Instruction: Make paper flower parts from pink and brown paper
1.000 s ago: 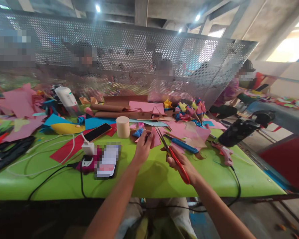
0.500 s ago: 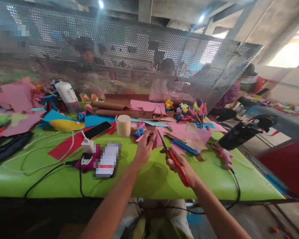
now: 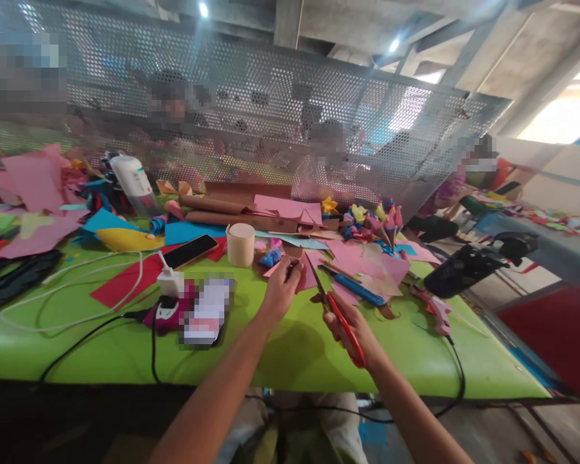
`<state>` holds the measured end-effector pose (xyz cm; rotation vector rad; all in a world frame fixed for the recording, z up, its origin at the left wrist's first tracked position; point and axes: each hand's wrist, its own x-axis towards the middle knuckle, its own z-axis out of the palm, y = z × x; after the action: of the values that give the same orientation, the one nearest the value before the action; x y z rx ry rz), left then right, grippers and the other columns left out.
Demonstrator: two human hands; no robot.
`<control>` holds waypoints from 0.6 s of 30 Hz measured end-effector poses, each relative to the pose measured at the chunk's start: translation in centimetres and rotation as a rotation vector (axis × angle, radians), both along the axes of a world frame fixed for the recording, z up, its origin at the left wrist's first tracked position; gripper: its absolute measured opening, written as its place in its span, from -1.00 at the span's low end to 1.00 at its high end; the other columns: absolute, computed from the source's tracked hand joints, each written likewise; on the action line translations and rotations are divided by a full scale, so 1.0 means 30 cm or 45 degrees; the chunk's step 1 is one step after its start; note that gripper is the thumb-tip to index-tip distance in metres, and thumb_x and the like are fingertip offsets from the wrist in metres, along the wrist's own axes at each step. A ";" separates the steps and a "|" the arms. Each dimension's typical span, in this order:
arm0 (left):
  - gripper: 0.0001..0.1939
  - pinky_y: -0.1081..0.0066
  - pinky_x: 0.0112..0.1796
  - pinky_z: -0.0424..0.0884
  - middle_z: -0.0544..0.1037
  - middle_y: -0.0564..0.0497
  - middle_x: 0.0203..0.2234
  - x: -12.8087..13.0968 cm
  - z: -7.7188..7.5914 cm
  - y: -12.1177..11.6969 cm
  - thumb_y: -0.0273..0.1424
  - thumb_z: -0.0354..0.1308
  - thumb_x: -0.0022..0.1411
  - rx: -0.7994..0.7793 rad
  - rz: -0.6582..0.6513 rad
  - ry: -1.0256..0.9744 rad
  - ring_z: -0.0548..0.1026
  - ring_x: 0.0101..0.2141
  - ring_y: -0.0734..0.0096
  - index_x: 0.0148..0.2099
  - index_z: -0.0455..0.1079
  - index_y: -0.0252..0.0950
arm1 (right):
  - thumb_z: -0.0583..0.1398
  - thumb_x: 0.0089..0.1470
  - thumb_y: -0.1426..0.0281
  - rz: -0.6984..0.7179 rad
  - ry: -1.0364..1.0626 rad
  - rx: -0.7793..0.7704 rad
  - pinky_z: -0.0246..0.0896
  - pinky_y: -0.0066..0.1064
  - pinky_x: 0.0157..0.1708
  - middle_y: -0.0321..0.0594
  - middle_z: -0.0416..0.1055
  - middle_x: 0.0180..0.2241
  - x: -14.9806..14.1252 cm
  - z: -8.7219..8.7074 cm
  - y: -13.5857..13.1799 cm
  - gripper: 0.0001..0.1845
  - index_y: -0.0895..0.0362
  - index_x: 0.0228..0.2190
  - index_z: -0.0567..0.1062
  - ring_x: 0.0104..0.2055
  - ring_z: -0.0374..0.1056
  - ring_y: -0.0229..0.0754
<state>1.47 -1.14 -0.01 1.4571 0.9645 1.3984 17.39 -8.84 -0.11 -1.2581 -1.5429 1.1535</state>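
My left hand pinches a small pink paper piece just above the green table. My right hand grips red-handled scissors, whose blades point up and away, close against the right edge of that pink piece. Both hands work near the middle of the table, in front of a heap of pink and coloured paper.
A beige tape roll, a phone, a white charger with cables and a blue cutter lie nearby. A glue gun lies right. A perforated metal screen stands behind; other people sit beyond it.
My left hand has closed more tightly on the pink paper and the scissors have drawn in closer to it. The view has shifted slightly.
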 end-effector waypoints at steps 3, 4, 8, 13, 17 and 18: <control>-0.79 0.45 -0.32 0.27 0.35 0.08 -0.47 0.004 -0.001 0.000 -0.22 0.07 0.26 -0.029 0.005 -0.027 0.30 -0.41 0.43 -0.34 0.30 -0.23 | 0.22 -0.01 -0.06 -0.022 0.018 -0.022 -0.10 -0.52 -0.67 -0.44 0.05 -0.58 -0.006 -0.007 0.002 -0.45 0.10 -0.15 0.46 -0.63 -0.05 -0.37; -0.79 0.45 -0.32 0.26 0.35 0.08 -0.47 0.005 -0.002 0.000 -0.22 0.07 0.25 -0.035 0.005 -0.035 0.30 -0.41 0.44 -0.34 0.30 -0.23 | 0.22 -0.02 -0.06 -0.027 0.023 -0.030 -0.11 -0.52 -0.68 -0.45 0.04 -0.58 -0.007 -0.009 0.003 -0.44 0.10 -0.15 0.46 -0.64 -0.06 -0.37; -0.78 0.46 -0.35 0.25 0.34 0.10 -0.48 0.007 -0.008 0.002 -0.20 0.08 0.24 -0.064 -0.020 -0.068 0.28 -0.44 0.47 -0.35 0.30 -0.24 | 0.23 -0.03 -0.05 -0.047 0.028 -0.038 -0.13 -0.54 -0.70 -0.47 0.02 -0.61 -0.006 -0.017 0.008 -0.44 0.13 -0.15 0.46 -0.66 -0.07 -0.40; -0.75 0.47 -0.39 0.23 0.31 0.12 -0.53 0.005 -0.011 0.000 -0.18 0.10 0.24 -0.114 -0.040 -0.076 0.26 -0.47 0.49 -0.35 0.30 -0.24 | 0.23 -0.02 -0.02 -0.065 0.010 -0.040 -0.13 -0.55 -0.73 -0.48 0.03 -0.63 -0.002 -0.026 0.010 -0.45 0.15 -0.15 0.46 -0.69 -0.06 -0.41; -0.74 0.49 -0.45 0.21 0.29 0.12 -0.56 0.003 -0.012 -0.001 -0.15 0.10 0.23 -0.145 -0.046 -0.070 0.26 -0.49 0.48 -0.35 0.30 -0.24 | 0.23 -0.03 -0.01 -0.086 -0.021 -0.041 -0.12 -0.55 -0.75 -0.48 0.05 -0.63 -0.001 -0.032 0.015 -0.47 0.14 -0.17 0.47 -0.70 -0.07 -0.40; -0.74 0.49 -0.46 0.20 0.28 0.12 -0.56 0.002 -0.012 -0.001 -0.15 0.09 0.22 -0.149 -0.048 -0.068 0.26 -0.49 0.48 -0.35 0.30 -0.24 | 0.22 -0.03 -0.01 -0.091 -0.028 -0.038 -0.12 -0.55 -0.76 -0.47 0.05 -0.63 -0.001 -0.033 0.018 -0.47 0.14 -0.18 0.48 -0.70 -0.07 -0.40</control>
<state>1.53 -1.17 -0.36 1.3387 0.9641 1.3251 17.37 -8.31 -1.09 -1.3398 -1.4894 1.1240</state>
